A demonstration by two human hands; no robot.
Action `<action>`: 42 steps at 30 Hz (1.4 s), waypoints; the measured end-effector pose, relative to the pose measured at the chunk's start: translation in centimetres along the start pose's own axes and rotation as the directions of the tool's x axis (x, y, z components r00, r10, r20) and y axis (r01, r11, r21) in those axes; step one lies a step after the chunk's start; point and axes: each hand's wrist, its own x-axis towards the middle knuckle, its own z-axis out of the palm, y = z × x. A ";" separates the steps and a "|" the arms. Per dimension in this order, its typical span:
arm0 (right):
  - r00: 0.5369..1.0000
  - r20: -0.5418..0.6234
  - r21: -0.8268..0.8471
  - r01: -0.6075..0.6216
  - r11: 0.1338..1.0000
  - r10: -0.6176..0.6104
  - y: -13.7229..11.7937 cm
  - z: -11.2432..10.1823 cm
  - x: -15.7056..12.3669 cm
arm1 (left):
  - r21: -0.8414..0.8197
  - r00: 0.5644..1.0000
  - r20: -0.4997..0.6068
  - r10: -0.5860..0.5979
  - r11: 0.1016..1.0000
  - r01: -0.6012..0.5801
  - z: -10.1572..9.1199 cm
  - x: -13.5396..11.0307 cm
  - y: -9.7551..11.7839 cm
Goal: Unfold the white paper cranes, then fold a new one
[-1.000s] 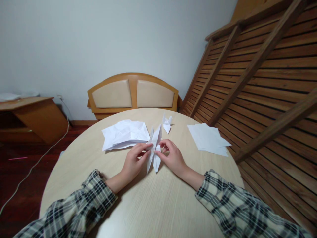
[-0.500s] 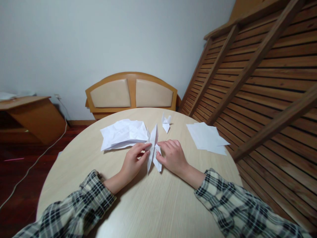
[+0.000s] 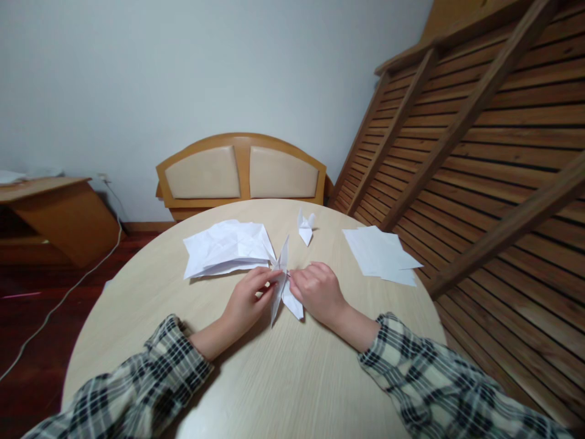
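Observation:
A folded white paper figure [image 3: 283, 286] with long pointed flaps stands on the round wooden table [image 3: 274, 378] between my hands. My left hand [image 3: 249, 299] pinches its left side with thumb and fingers closed. On the other side, my right hand [image 3: 317, 291] is closed on the paper's middle. One flap points up and away, two others point down toward me.
A pile of crumpled white sheets [image 3: 226, 247] lies left of the figure. A small finished paper figure [image 3: 306, 227] sits farther back. Flat white sheets [image 3: 381, 255] lie at the right. A wooden chair [image 3: 240, 174] stands behind the table, slatted wooden frames [image 3: 479, 146] lean at the right.
The paper figure has narrowed and its lower right flap has swung outward. Both hands have drawn closer to its middle.

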 end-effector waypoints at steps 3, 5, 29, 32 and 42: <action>0.992 0.037 0.105 -0.128 0.986 0.124 0.1 -0.1 0.0 | 0.015 0.999 0.011 0.031 0.999 -0.031 -0.1 0.0 0.1; 0.962 0.065 0.261 -0.273 0.926 0.265 0.4 0.0 0.1 | -0.001 1.000 -0.011 0.010 1.000 -0.010 -0.2 0.0 0.2; 0.853 0.304 0.898 -0.405 0.170 0.424 -0.2 2.3 -0.2 | -0.141 0.957 -0.030 -0.290 0.949 0.283 0.2 0.2 -1.3; 0.915 0.087 0.846 -0.276 0.455 0.395 -0.4 1.6 -0.3 | -0.085 0.974 0.027 -0.225 0.970 0.226 0.2 0.2 -0.3; 0.918 0.001 0.835 -0.219 0.505 0.396 -1.2 1.4 -0.5 | -0.409 0.935 0.088 -0.343 0.844 0.348 1.2 -0.1 -0.1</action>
